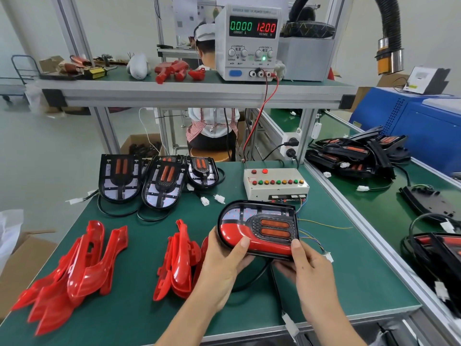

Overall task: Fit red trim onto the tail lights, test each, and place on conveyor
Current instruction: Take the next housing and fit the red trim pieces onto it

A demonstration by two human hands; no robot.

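Both hands grip one tail light [259, 228] above the green bench [124, 320]: left hand [222, 265] and right hand [309, 268] curl round it, thumbs pressing the red trim [247, 237]. We should seat every edge flush before testing.
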